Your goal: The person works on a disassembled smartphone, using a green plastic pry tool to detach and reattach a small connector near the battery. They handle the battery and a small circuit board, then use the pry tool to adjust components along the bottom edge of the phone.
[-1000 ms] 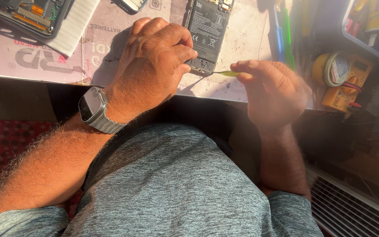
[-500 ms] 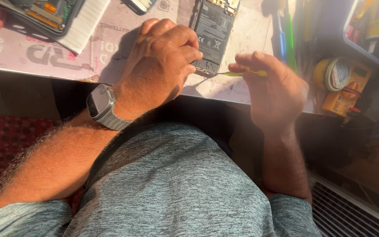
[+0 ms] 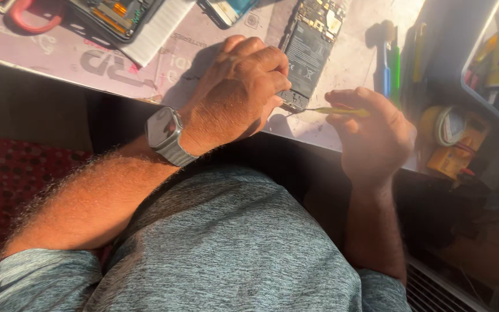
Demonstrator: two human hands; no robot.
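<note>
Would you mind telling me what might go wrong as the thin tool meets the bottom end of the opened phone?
1. The right hand holds a thin yellow-handled tool aimed at the opened phone; a slip could scratch its exposed parts.
2. The left hand pins the phone near the tool's tip, so a slip might jab a finger.
3. The phone lies close to the table edge and could slide off.

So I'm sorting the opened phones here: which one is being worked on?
The opened phone nearest the desk edge, under the left hand; the right hand points a yellow tool at it.

Grey heathered tee (image 3: 226,254), grey square wristwatch (image 3: 166,136).
</note>
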